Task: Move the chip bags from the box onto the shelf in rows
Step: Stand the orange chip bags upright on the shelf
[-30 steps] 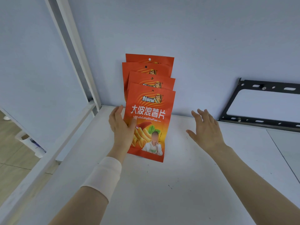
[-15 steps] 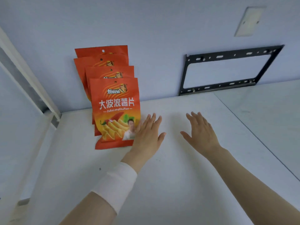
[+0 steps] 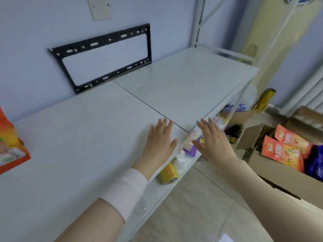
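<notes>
Well, the box (image 3: 277,173) at right holds orange bags (image 3: 283,153); another bag (image 3: 10,144) sits far left on the white shelf (image 3: 83,137). My left grip (image 3: 160,142) and right grip (image 3: 215,144) spread wide, empty.

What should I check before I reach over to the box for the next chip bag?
1. Left hand free: ok, fingers straight, holding nothing.
2. Right hand free: ok, open and holding nothing.
3. Box open at the top: ok, flaps folded back.
4. Stock in the box: ok, orange chip bags show inside.
5. Room on the shelf: ok, bare surface to the right of the placed bag.
6. Placed row straight and upright: cannot tell, only a blurred part of one bag shows at the left edge of the view.
</notes>
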